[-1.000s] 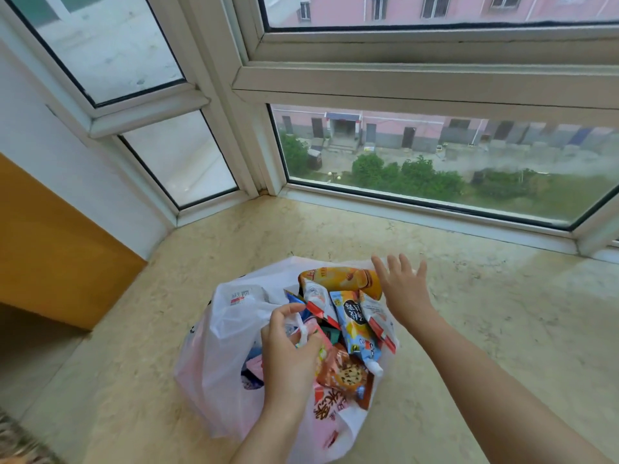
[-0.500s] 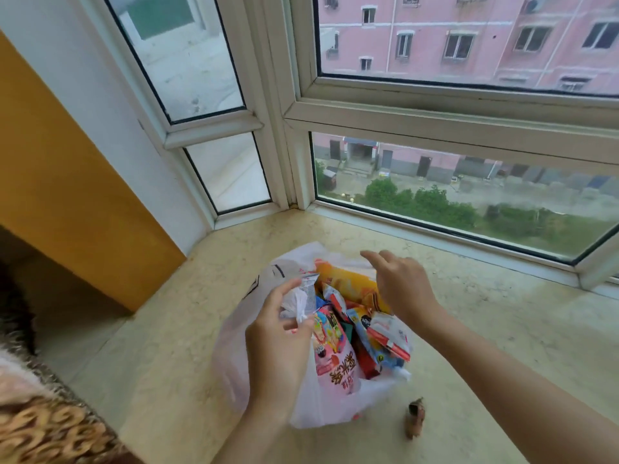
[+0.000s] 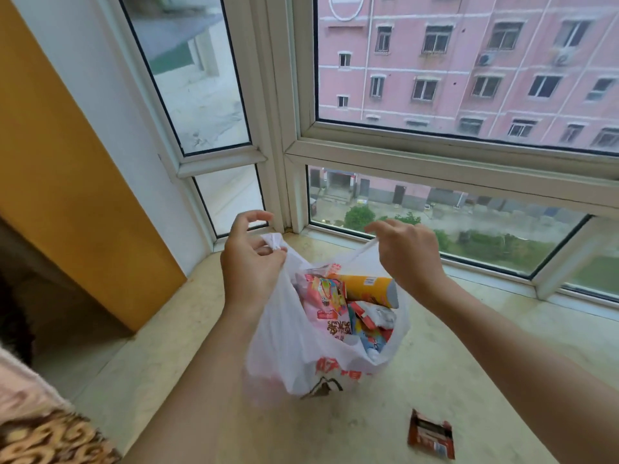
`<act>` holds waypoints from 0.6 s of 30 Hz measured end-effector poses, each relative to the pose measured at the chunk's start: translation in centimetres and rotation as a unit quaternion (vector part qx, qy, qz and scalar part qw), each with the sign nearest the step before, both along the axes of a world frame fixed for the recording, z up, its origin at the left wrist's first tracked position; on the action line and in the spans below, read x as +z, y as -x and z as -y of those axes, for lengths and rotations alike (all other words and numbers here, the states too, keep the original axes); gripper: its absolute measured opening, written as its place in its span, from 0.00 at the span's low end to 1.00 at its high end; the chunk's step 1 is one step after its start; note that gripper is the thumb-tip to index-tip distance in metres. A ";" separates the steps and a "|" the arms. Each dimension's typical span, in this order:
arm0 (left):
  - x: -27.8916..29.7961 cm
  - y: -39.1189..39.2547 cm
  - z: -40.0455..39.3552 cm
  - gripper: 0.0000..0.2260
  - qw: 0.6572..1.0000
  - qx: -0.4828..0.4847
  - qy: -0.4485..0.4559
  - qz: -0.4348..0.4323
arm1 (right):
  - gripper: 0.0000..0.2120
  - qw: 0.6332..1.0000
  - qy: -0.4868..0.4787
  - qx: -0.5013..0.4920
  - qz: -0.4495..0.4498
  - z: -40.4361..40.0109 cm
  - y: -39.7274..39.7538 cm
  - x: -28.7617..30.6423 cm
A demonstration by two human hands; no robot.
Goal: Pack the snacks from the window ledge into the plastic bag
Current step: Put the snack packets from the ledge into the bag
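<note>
We pinch one bag handle in our left hand (image 3: 251,262) and one in our right hand (image 3: 407,254), plastic bag (image 3: 294,349) mid-ledge nearly full of snacks (image 3: 338,306), one red packet (image 3: 431,438) left outside, near right.

Soft, overcast daylight comes through the window (image 3: 435,78) ahead of me, casting only faint shadows on the ledge (image 3: 469,363). Wide-angle distortion bends the frame edges; everything looks slightly soft.
</note>
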State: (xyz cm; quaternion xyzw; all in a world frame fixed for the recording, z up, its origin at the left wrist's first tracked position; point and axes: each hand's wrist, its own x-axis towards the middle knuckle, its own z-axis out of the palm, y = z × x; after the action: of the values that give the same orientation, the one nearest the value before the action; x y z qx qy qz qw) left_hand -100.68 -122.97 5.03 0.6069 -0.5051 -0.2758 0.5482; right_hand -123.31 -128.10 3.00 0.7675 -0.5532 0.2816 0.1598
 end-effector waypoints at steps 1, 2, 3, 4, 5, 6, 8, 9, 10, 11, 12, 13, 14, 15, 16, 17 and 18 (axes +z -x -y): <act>0.3 -0.4 0.5 0.24 1.000 -0.003 0.008 0.010 | 0.17 1.000 0.012 -0.003 0.018 -0.2 0.0 0.5; 0.3 -0.7 1.0 0.24 1.000 -0.007 0.004 0.031 | 0.16 0.999 0.027 -0.003 0.045 -0.3 0.0 1.0; -0.1 -1.1 1.2 0.25 0.998 -0.013 -0.009 0.053 | 0.14 0.997 0.034 -0.004 0.076 -0.5 0.2 1.3; -0.8 -1.5 1.3 0.27 0.997 -0.026 -0.029 0.064 | 0.13 0.994 0.019 -0.006 0.107 -0.7 0.3 1.2; -1.8 -2.0 1.3 0.30 0.996 -0.044 -0.055 0.054 | 0.13 0.990 -0.020 -0.012 0.140 -1.1 0.4 0.7; -2.9 -2.5 1.2 0.32 0.994 -0.066 -0.088 0.022 | 0.12 0.982 -0.075 -0.027 0.169 -1.6 0.6 -0.3; -4.9 -3.4 0.7 0.35 0.979 -0.111 -0.161 -0.061 | 0.12 0.951 -0.196 -0.071 0.227 -2.5 1.1 -3.3; -5.6 -3.7 0.5 0.37 0.967 -0.128 -0.197 -0.098 | 0.13 0.924 -0.250 -0.087 0.277 -2.9 1.5 -4.6; -6.3 -3.9 0.4 0.38 0.955 -0.140 -0.228 -0.130 | 0.14 0.888 -0.293 -0.094 0.342 -3.1 1.8 -5.5; -6.7 -4.0 0.5 0.39 0.944 -0.152 -0.252 -0.150 | 0.16 0.848 -0.323 -0.096 0.409 -3.1 2.1 -6.0; -6.8 -3.9 0.6 0.40 0.937 -0.164 -0.266 -0.159 | 0.18 0.812 -0.346 -0.090 0.461 -3.0 2.3 -5.9; -6.8 -3.8 0.7 0.41 0.932 -0.177 -0.273 -0.161 | 0.21 0.785 -0.368 -0.076 0.493 -3.0 2.5 -5.6; -6.7 -3.6 0.9 0.42 0.928 -0.196 -0.274 -0.160 | 0.24 0.764 -0.392 -0.056 0.509 -2.9 2.7 -5.3; -6.6 -3.4 1.0 0.42 0.925 -0.214 -0.273 -0.155 | 0.28 0.748 -0.414 -0.033 0.518 -3.0 2.8 -5.0; -6.5 -3.1 1.1 0.43 0.923 -0.231 -0.272 -0.147 | 0.31 0.738 -0.431 -0.013 0.519 -3.1 2.9 -4.8; -6.4 -2.8 1.1 0.44 0.920 -0.245 -0.271 -0.142 | 0.33 0.735 -0.440 0.001 0.516 -3.3 3.1 -4.8; -6.4 -2.5 1.1 0.44 0.918 -0.255 -0.269 -0.141 | 0.35 0.734 -0.442 0.006 0.516 -3.6 3.3 -4.9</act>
State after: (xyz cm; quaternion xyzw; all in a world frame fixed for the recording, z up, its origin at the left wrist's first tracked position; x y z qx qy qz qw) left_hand -98.23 -124.10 -1.33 0.5365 -0.4675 -0.6143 0.3409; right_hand -126.60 -124.53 -1.87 0.4915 -0.6085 0.3590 -0.5091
